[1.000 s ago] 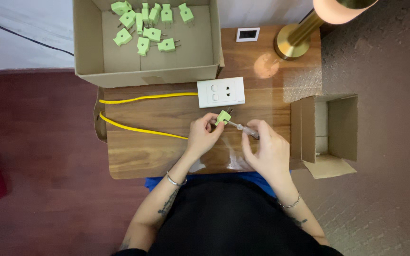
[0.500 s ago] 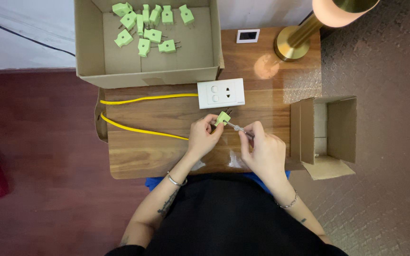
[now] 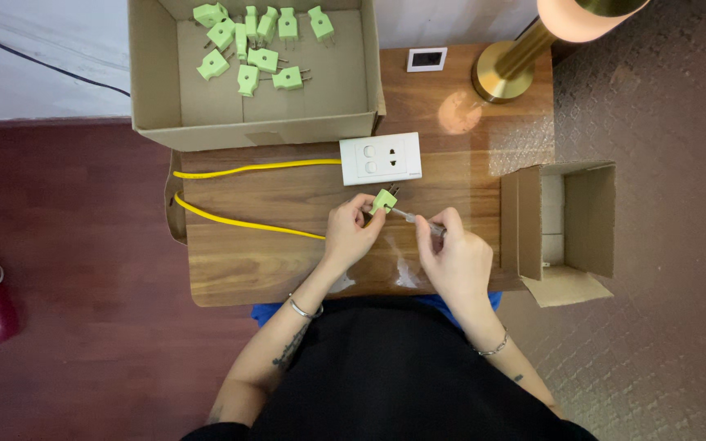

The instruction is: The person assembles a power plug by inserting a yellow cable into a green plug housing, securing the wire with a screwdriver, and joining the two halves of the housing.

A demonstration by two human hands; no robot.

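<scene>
From the head camera, the left hand [image 3: 351,235] pinches a small green plug [image 3: 383,200] between fingertips, just above the wooden table [image 3: 239,261] and just below the white socket plate [image 3: 380,158]. The right hand [image 3: 453,257] is closed around a thin screwdriver [image 3: 415,219] whose tip meets the plug. The plug looks light, stiff and smooth, so it is best held by its flat sides, clear of the prongs. Fingers hide the screw and where the yellow cable [image 3: 239,222] ends. More green plugs [image 3: 251,57] lie in the cardboard box [image 3: 149,73].
</scene>
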